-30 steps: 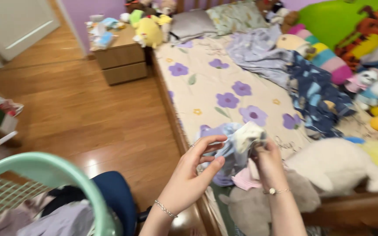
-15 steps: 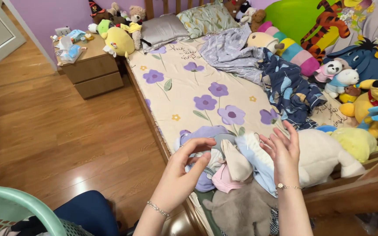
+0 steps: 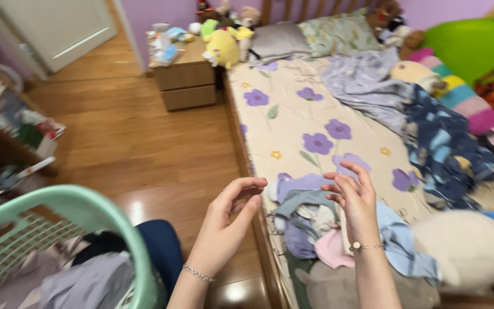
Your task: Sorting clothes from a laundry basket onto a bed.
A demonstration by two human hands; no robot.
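Observation:
My left hand hovers over the bed's wooden edge with its fingers curled and apart, holding nothing. My right hand is raised just above a small pile of clothes on the near end of the bed, fingers spread, empty. The pile has lilac, grey, pale blue and pink pieces. Each wrist wears a thin bracelet. A mint green laundry basket with clothes inside stands at the lower left, beside my left arm.
The bed has a cream sheet with purple flowers, crumpled blankets and soft toys along the right. A wooden nightstand stands at its head. Wood floor lies left, with cluttered shelves at far left.
My hands let go of the bundled clothes, which now lie on the pile. The view swung left, bringing the basket back into sight; both hands are now open above the bed's edge.

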